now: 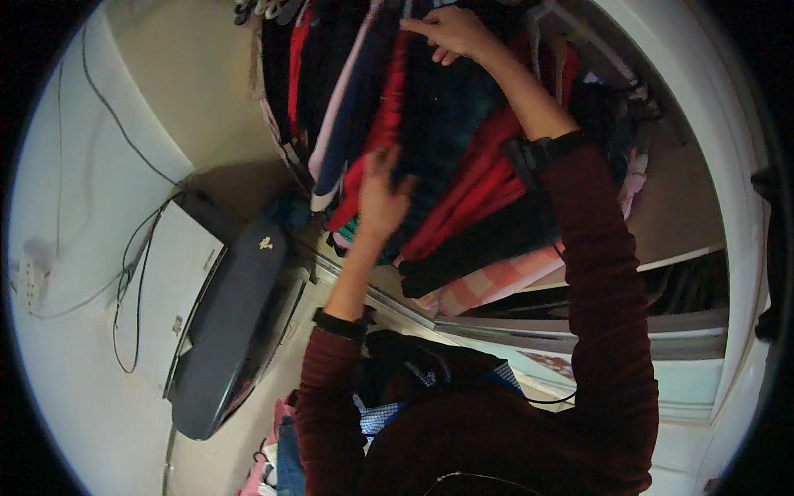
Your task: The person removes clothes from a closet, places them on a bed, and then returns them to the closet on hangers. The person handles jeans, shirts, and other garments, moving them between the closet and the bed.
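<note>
Dark, red and pink garments hang close together in a wardrobe ahead of me. My left hand (383, 198) is raised against a bright red garment (376, 132), fingers apart and somewhat blurred. Higher up, near the tops of the clothes, is my right hand (453, 35); one finger stretches left toward the red garment's upper end, and the others bend down apart from it. Between my two arms hang a dark green garment (463, 132) and another red garment (475, 194). Whether either hand grips cloth does not show.
A pink checked cloth (496, 277) lies at the wardrobe's lower edge, near the sliding-door track (529, 331). To the left, a long dark grey case-like object (236, 331) leans beside a white panel (178, 281). Cables hang along the wall. More clothes (285, 450) sit low down, left of my body.
</note>
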### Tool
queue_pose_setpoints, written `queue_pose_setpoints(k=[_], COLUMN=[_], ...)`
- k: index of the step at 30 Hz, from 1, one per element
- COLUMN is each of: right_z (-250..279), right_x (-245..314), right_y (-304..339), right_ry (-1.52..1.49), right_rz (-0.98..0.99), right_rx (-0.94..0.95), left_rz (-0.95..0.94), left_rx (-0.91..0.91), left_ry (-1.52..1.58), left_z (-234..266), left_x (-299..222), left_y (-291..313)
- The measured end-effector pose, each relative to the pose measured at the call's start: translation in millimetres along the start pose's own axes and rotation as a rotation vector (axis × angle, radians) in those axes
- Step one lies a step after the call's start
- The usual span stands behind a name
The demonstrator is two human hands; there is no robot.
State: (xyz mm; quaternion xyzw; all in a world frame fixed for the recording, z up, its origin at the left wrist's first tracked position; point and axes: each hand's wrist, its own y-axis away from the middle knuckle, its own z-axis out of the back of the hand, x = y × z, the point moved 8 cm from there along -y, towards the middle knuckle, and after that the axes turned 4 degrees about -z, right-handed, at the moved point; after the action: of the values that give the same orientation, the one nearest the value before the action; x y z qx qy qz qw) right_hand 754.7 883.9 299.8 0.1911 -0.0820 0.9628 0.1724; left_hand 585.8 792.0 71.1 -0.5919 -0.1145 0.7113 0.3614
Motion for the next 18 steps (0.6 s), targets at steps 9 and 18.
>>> queue_pose_setpoints(k=[9, 18], right_z=[21, 42], right_x=[-79, -121], right_y=[-41, -7], right_ry=[0.619, 0.424], right_rz=[0.119, -0.171], right_rx=[-0.043, 0.124], left_rz=[-0.027, 0.214], left_rx=[0.196, 0.364], left_ry=[0.214, 0.133], left_z=[-79, -119], left_x=[-74, -61], left_y=[18, 60])
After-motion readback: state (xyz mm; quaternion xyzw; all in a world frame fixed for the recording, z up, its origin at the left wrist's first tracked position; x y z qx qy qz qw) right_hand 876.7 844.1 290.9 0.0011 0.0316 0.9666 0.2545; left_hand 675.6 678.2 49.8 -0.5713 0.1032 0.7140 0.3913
